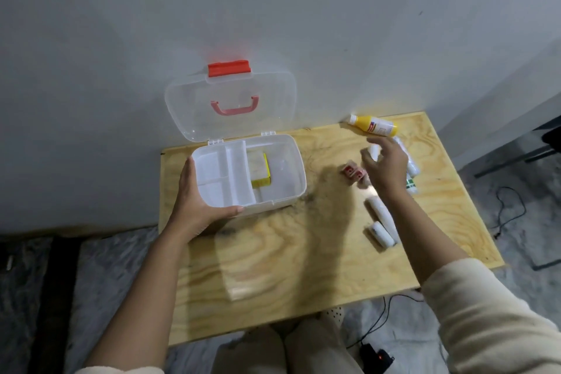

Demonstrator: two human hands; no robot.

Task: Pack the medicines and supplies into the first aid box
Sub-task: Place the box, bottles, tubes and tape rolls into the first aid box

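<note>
Early stage of packing. Near the table's (273, 267) right edge lie two white rolls (381, 223), not yet packed. Farther in, the left hand (194, 200) grips the near-left corner of the open first aid box (291, 179), thumb along the front wall, steadying it at the far-left part of the table. Inside, a divided tray (224, 173) sits empty at left; one yellow-edged packet (259, 168) lies in the main space. The right hand (385, 161) hovers spread and empty above small red-and-white packets (352, 172); several white tubes (413, 167) lie beyond it. A yellow bottle (375, 125) rests on its side at the far edge. Most supplies remain outside.
</note>
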